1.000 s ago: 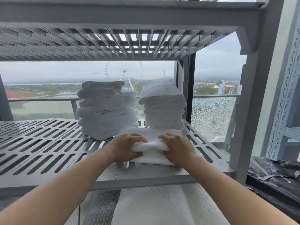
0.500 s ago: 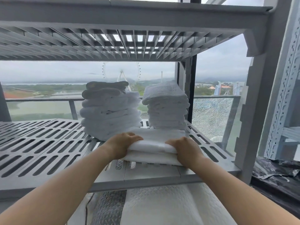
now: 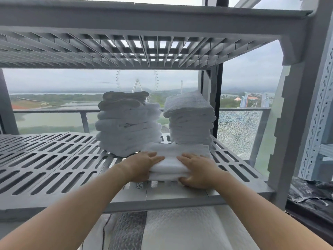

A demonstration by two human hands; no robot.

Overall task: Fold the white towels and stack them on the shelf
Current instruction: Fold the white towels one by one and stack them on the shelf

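A folded white towel (image 3: 169, 166) lies on the grey slotted shelf (image 3: 54, 165), near its front edge and right of the middle. My left hand (image 3: 142, 166) holds the towel's left end, fingers laid over the top. My right hand (image 3: 197, 171) holds the right end, fingers on top and thumb tucked against the lower front fold. Behind it stand two stacks of folded white towels: a wider left stack (image 3: 128, 123) and a narrower right stack (image 3: 190, 118). The held towel's far edge reaches the foot of both stacks.
An upper slatted shelf (image 3: 144, 49) hangs close overhead. The rack's right post (image 3: 295, 123) stands beside my right arm, with a perforated metal upright (image 3: 319, 120) further right. A white quilted cover (image 3: 180, 230) lies below the shelf's front edge. Glass railing and window are behind.
My hands have slid apart from the towel's middle toward its ends. The towel now lies flatter on the shelf, closer to the two stacks.
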